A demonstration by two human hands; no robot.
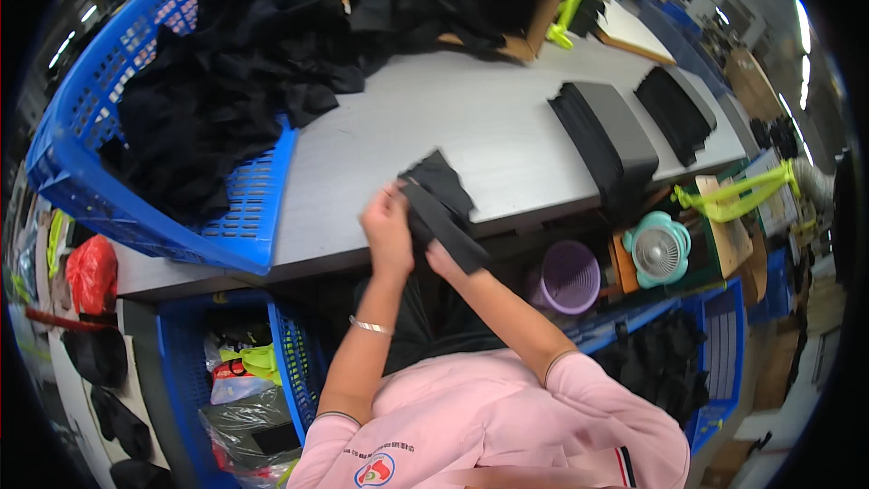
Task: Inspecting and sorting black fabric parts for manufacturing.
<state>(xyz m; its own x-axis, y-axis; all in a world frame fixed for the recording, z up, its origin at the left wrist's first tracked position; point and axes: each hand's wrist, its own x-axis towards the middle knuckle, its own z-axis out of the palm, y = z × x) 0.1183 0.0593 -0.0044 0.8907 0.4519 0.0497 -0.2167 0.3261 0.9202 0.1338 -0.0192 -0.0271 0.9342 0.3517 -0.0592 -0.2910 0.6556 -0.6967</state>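
Note:
A black cloth piece [439, 183], with a folded strip along its side, is held in front of me at the table's near edge. The fingers of my left hand [387, 217] are closed in a pinch on its left edge. Lower down, my right hand [442, 260] grips the strip from underneath, its fingertips mostly hidden by the cloth. Heaped black cloth [231, 81] spills from a tipped blue basket [249, 217] left of my hands. To the right, two neat stacks of folded black pieces, a nearer stack [602, 140] and a farther stack [677, 113], lie on the table.
An open cardboard box [534, 41] with black cloth stands at the back of the grey table [362, 127]. Below the edge are a purple basket [570, 278], a small teal fan [658, 249], and a blue crate [181, 371] with bagged items.

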